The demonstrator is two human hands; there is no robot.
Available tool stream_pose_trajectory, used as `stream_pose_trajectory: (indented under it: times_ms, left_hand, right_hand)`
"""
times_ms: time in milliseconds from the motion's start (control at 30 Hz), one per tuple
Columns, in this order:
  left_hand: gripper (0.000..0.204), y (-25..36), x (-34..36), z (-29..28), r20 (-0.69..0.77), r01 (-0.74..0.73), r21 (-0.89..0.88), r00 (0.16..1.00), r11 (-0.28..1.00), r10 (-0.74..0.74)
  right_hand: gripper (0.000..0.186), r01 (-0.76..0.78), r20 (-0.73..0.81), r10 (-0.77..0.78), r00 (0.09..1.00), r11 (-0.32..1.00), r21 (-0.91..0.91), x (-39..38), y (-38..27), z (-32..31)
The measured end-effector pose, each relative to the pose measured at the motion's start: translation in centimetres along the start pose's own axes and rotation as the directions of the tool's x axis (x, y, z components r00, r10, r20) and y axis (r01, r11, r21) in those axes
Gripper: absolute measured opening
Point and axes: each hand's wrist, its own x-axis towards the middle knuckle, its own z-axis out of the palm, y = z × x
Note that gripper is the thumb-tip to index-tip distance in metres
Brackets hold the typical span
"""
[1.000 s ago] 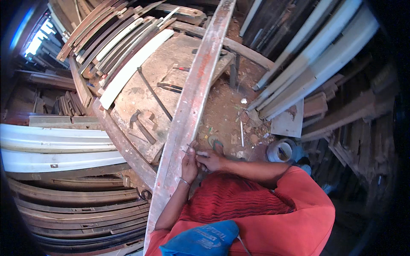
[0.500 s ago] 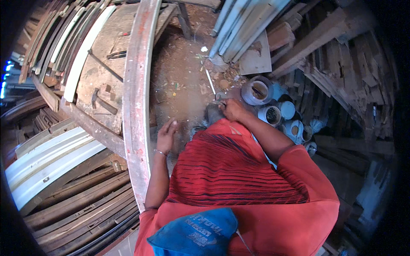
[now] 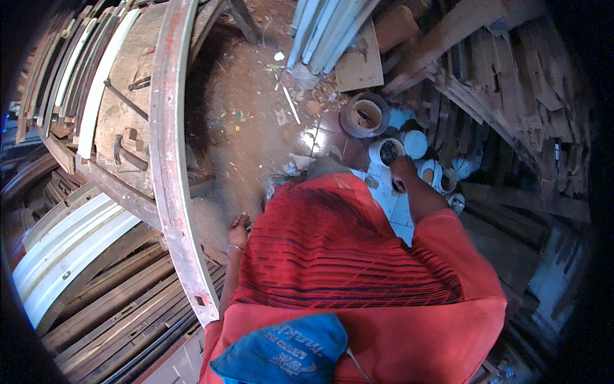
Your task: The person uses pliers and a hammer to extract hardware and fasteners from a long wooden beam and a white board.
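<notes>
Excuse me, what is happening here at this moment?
A person in a red garment bends over a dusty workshop floor. The right hand reaches down among small round tins on the floor, beside an open white tin; whether it grips anything cannot be told. The left hand hangs free near a long reddish wooden plank, not touching it.

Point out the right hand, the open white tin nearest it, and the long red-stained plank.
right hand (image 3: 403, 169), head view, back of the hand.
open white tin (image 3: 386, 152), head view, dark contents inside the rim.
long red-stained plank (image 3: 167, 128), head view, mid-length of its face.
</notes>
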Motion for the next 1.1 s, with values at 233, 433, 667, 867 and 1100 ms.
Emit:
stream_pose_trajectory:
  times_ms: [233,433,667,867,1100]
  left_hand:
    - [0.037,-5.2,0.1,3.2,0.052,-0.089,0.133,0.995,0.987,0.083]
    - [0.041,-1.1,-1.9,9.7,-0.118,0.061,-0.129,0.990,0.990,-0.076]
    - [0.056,2.2,-4.8,13.3,-0.387,-0.060,0.285,0.906,0.957,0.172]
    - [0.059,5.4,-6.6,12.1,-0.685,-0.099,0.202,0.696,0.974,0.213]
    - [0.075,11.5,-8.4,4.6,-0.729,-0.100,0.600,0.339,0.794,0.594]
  right_hand:
    - [0.024,0.038,0.023,-0.035,0.999,0.984,-0.174,1.5,10.1,0.3]
    - [0.024,0.215,-0.106,-0.239,0.965,0.956,-0.198,4.2,10.4,2.1]
    - [0.030,0.501,-0.018,-0.514,0.857,0.842,-0.202,11.1,8.6,2.4]
    - [0.029,0.368,0.061,-0.377,0.924,0.922,0.122,16.3,3.1,-1.8]
    - [0.024,0.798,-0.219,-0.975,0.030,0.155,-0.583,24.9,-2.5,-8.2]
